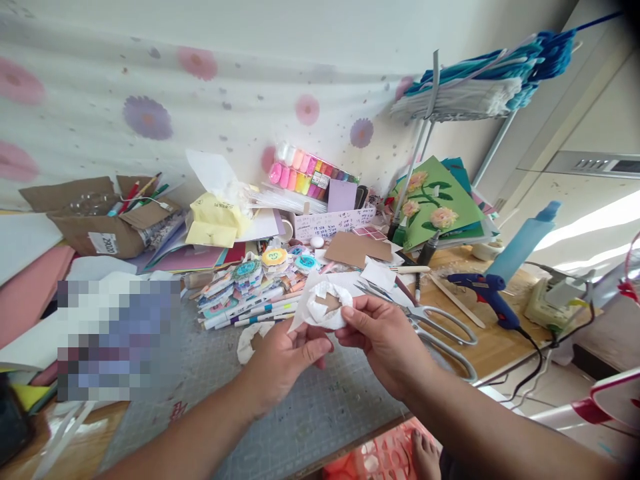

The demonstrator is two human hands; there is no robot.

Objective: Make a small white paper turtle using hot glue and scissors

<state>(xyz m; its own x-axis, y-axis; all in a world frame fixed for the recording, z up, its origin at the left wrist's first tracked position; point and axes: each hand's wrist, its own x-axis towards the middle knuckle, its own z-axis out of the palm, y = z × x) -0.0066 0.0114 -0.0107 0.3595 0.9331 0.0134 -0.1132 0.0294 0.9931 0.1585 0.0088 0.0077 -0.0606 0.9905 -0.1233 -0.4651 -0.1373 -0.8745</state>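
Both hands hold a small brown cardboard piece wrapped in white tissue paper (316, 305) above the cutting mat (210, 407). My left hand (285, 363) has its fingers closed at the lower left edge, partly hidden behind the paper. My right hand (383, 333) pinches the right edge between thumb and index finger. A second tissue-wrapped cardboard piece (246, 343) lies on the mat, partly covered by my left hand. Large metal scissors (435, 327) rest just right of my right hand, their blades pointing to the upper left.
Behind the hands lie several markers (265, 312) and decorated paper pieces (247, 270). A blue glue gun (487, 290) lies at the right with its cord running off the table edge. At the back left stands a cardboard box (95, 230). A brown card (357, 248) lies farther back.
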